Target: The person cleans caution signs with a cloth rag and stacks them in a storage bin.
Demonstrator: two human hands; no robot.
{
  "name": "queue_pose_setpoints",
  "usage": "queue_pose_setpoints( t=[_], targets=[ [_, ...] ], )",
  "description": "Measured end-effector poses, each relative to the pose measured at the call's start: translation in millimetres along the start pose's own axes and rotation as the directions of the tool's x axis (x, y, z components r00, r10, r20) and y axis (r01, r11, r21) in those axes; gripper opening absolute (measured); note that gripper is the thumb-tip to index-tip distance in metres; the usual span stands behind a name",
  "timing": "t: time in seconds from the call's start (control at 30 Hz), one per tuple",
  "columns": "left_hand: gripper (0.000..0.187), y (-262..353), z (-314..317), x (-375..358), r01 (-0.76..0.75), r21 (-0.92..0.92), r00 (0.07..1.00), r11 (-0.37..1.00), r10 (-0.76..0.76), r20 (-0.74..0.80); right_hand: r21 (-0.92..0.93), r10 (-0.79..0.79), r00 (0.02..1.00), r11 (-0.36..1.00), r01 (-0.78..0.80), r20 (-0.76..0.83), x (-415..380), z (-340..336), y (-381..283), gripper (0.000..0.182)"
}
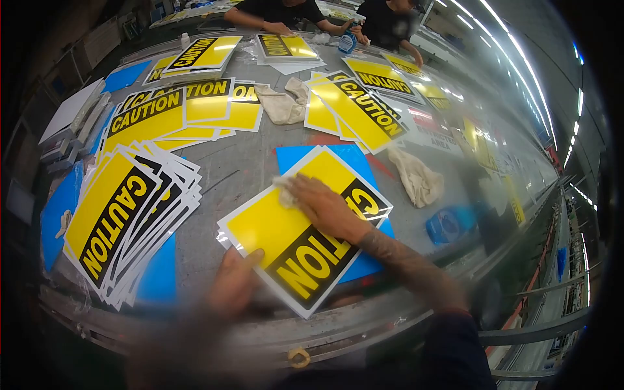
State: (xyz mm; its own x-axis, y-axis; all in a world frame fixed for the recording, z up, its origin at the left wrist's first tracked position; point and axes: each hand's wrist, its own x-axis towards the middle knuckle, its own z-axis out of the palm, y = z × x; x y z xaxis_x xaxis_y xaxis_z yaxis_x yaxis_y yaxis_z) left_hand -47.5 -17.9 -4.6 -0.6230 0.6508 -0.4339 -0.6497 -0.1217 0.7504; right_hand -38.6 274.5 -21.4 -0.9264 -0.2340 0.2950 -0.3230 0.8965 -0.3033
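Note:
A yellow caution sign with a black band lies tilted before me on a blue sheet, with another sign's edge showing under it. My left hand grips its lower left edge, thumb on top. Pressed on the sign's upper part, my right hand holds a small whitish cloth under its fingertips. To the left, a fanned stack of caution signs rests on more blue sheeting. A crumpled cloth lies right of the sign.
More caution signs and another cloth lie farther back. A blue bottle is at the right. Across the table are two people; one's hand is by a spray bottle. White boxes stand at the left edge.

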Motion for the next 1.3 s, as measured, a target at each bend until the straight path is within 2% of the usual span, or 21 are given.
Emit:
queue_pose_setpoints(
  t=[0.1,0.13,0.17,0.3,0.33,0.37,0.4,0.43,0.53,0.6,0.63,0.7,0.83,0.87,0.9,0.97,1.03,1.07,1.17,1.23,1.3],
  targets=[
    [0.046,-2,-1,-2,0.0,-0.02,0.999,1.0,0.001,0.034,-0.085,0.151,0.988,0.985,-0.148,0.032,12,-22,51,0.043],
    [0.046,-2,0,-1,-0.003,-0.022,1.0,1.0,0.003,0.024,-0.255,0.149,0.981,0.951,-0.177,-0.124,9,-10,83,0.044],
    [0.047,-2,-1,-2,0.0,-0.023,1.0,1.0,0.0,0.01,-0.208,0.201,0.967,0.95,-0.231,-0.157,14,-2,86,0.047],
    [0.043,-6,-5,3,0.021,-0.144,0.999,0.989,-0.016,0.031,0.11,-0.031,0.999,0.993,0.032,-0.01,-9,36,-41,0.055],
    [0.045,-13,-21,8,-0.046,0.032,0.994,0.998,0.042,0.099,0.047,-0.188,0.981,0.982,0.185,0.047,-13,31,-73,0.056],
    [0.048,-9,-20,11,-0.029,0.0,0.986,1.0,0.029,0.166,0.228,-0.138,0.989,0.966,0.125,0.043,-21,27,-98,0.056],
    [0.05,-6,-19,13,-0.009,-0.029,0.972,1.0,0.015,0.233,0.227,-0.125,0.99,0.968,0.108,0.064,-26,15,-104,0.055],
    [0.053,6,-12,-1,0.149,-0.237,0.96,0.96,-0.082,0.269,0.248,-0.115,0.989,0.965,0.09,0.088,-32,5,-112,0.053],
    [0.055,-7,-40,4,0.057,-0.122,0.959,0.991,-0.02,0.282,0.347,-0.18,0.969,0.931,0.113,0.168,-30,-1,-120,0.051],
    [0.057,-6,-27,4,-0.12,0.04,0.914,0.992,0.095,0.395,0.238,-0.17,0.983,0.96,0.15,0.065,-32,29,-102,0.057],
    [0.087,12,-20,2,0.147,0.069,0.979,0.987,-0.155,0.135,0.119,-0.185,0.983,0.976,0.183,0.007,-38,22,-87,0.06],
    [0.078,14,-17,2,0.108,-0.004,0.962,0.994,-0.104,0.254,-0.081,-0.03,0.999,0.996,0.027,-0.031,-44,6,-48,0.064],
    [0.068,12,-17,-1,0.141,0.031,0.98,0.99,-0.144,0.137,-0.234,0.325,0.942,0.913,-0.334,-0.078,-66,-42,7,0.065],
    [0.059,9,-21,-2,0.068,0.143,0.986,0.987,-0.088,0.139,-0.381,0.241,0.949,0.873,-0.304,-0.204,-75,-22,42,0.063],
    [0.057,7,-27,-2,0.071,0.062,0.988,0.996,-0.078,0.129,-0.355,0.338,0.927,0.857,-0.374,-0.161,-79,-32,41,0.064],
    [0.053,0,-29,8,0.084,-0.106,0.985,0.991,-0.067,0.157,-0.31,0.297,0.936,0.886,-0.344,-0.191,-81,-14,35,0.064],
    [0.052,3,-7,6,0.065,-0.116,0.984,0.991,-0.044,0.174,-0.072,0.269,0.961,0.959,-0.273,-0.068,-68,-2,-14,0.066],
    [0.058,-29,-50,42,-0.017,-0.132,0.924,0.991,0.066,0.376,-0.064,0.147,0.988,0.987,-0.149,-0.038,-66,-5,-53,0.067],
    [0.045,-22,-25,16,0.004,-0.172,0.985,0.985,0.026,0.171,0.195,-0.057,0.997,0.979,0.065,-0.046,-61,16,-130,0.067],
    [0.037,-27,-29,12,-0.027,-0.265,0.967,0.964,0.093,0.238,0.236,-0.147,0.988,0.96,0.153,-0.04,-65,14,-138,0.064],
    [0.039,-20,-12,14,-0.04,-0.263,0.997,0.964,0.057,0.059,0.185,-0.149,0.989,0.972,0.146,0.004,-65,8,-110,0.059]
  ],
)
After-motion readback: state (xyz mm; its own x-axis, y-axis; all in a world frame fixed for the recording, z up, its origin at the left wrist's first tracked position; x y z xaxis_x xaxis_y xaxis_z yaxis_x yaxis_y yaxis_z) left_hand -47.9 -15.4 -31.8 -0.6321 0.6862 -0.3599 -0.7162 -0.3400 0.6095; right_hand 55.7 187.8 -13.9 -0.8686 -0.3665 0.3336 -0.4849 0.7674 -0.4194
